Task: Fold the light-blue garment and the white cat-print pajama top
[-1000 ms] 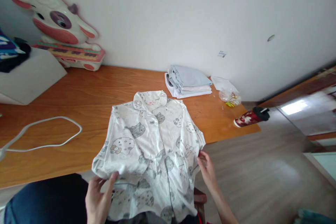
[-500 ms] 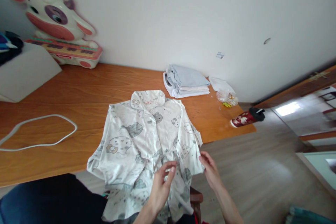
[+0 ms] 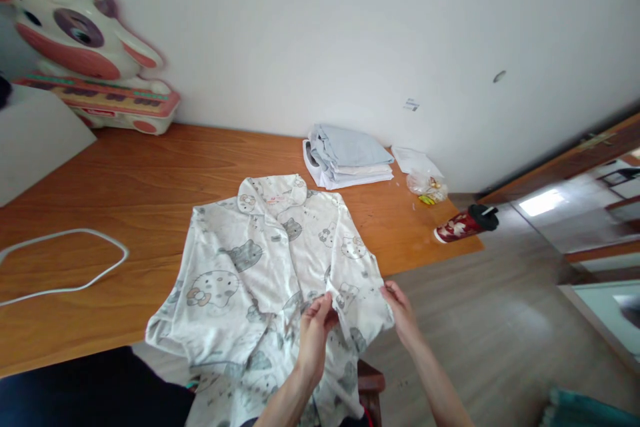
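A white pyjama shirt (image 3: pixel 260 267) with grey cat prints lies front-up on the wooden table (image 3: pixel 150 180), collar toward the wall, its lower part hanging over the near edge. My left hand (image 3: pixel 313 333) pinches the fabric near the shirt's right side, just right of the button line. At the shirt's right edge, my right hand (image 3: pixel 400 313) grips the cloth by the folded sleeve. Both hands hold the same stretch of fabric between them.
A stack of folded pale blue and white clothes (image 3: pixel 347 163) sits at the back by the wall. Beside it lie papers and a small plastic bag (image 3: pixel 427 187). A red bottle (image 3: pixel 463 225) lies at the table's right corner. A white cable loop (image 3: pixel 65 263) is at left; a cow-shaped toy keyboard (image 3: pixel 90 73) at back left.
My left hand left the shirt's lower left hem and crossed to the right side, where it now pinches the fabric close to my right hand. The view has shifted right.
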{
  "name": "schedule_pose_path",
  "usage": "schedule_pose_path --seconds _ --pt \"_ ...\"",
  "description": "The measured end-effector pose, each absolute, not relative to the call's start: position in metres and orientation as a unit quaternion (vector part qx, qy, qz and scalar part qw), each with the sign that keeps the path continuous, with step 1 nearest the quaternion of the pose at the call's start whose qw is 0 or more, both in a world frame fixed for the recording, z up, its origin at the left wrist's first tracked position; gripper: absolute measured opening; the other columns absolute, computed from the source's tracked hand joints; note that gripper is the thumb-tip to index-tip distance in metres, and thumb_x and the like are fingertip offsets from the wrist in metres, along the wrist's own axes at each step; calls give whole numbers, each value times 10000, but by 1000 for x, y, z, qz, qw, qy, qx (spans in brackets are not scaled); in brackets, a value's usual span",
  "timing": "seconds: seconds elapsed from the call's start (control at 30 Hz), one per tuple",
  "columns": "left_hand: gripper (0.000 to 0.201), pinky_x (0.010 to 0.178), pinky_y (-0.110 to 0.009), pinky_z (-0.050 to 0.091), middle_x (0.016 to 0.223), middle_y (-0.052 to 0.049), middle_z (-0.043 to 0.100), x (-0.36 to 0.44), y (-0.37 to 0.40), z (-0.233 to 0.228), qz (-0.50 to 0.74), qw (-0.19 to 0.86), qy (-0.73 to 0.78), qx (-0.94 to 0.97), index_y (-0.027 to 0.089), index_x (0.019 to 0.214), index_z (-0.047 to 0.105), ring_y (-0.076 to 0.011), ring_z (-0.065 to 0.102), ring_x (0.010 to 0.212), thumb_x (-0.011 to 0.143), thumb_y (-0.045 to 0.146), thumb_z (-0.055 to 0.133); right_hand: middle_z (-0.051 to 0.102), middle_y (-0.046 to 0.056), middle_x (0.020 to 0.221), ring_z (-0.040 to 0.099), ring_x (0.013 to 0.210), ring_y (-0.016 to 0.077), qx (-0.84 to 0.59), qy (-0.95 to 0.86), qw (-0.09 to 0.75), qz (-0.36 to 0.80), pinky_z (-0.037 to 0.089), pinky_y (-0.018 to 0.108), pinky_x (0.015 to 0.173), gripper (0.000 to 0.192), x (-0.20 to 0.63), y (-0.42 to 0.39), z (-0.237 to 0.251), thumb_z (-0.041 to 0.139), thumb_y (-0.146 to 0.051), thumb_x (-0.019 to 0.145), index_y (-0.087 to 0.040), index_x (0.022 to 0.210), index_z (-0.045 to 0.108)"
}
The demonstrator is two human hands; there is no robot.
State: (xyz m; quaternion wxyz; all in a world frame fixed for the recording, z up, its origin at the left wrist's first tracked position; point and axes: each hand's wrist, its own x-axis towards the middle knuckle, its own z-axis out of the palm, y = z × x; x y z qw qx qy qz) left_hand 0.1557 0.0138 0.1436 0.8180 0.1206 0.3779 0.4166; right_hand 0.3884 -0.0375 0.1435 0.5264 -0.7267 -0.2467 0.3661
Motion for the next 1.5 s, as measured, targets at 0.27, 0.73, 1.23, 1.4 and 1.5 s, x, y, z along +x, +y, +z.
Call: schedule_pose_path --seconds 0.27,0.73,1.23,1.4,1.5 --pt "472 818 -315 567 915 -39 774 157 15 129 411 785 433 166 193 979 733 -201 723 836 780 585 904 731 -13 766 575 671 175 -724 -261 533 352 425 270 622 473 387 -53 108 884 -593 781 -227 1043 738" --pt "264 704 -309 572 978 -51 717 60 -30 119 408 692 480 352 242 1044 693 -212 690 847 983 497 725 834 130 1085 753 1039 331 -647 -104 507 560 568 473 987 542 372 -89 59 937 -551 612 -166 981 841" --pt "601 665 -335 546 711 -45 701 -126 5 25 289 481 685 465 151 805 708 -271 674 746 772 746 779 794 58 857 781 920 401 -820 -299 313 374 630 545 887 431 394 -94 71 837 -632 564 -302 824 741" --pt "540 590 -286 509 725 -23 714 -121 -41 31 344 418 696 471 153 923 727 -209 620 654 817 679 789 783 95 908 755 869 355 -842 -362 349 195 616 472 794 424 354 -64 132 725 -696 775 -292 905 712" --pt "542 616 -301 561 776 -36 749 -114 -70 42 371 381 726 436 162 1017 722 -229 673 682 827 664 800 768 69 883 739 796 263 -734 -466 394 299 582 343 698 357 269 -12 185 637 -608 959 -262 1001 718"
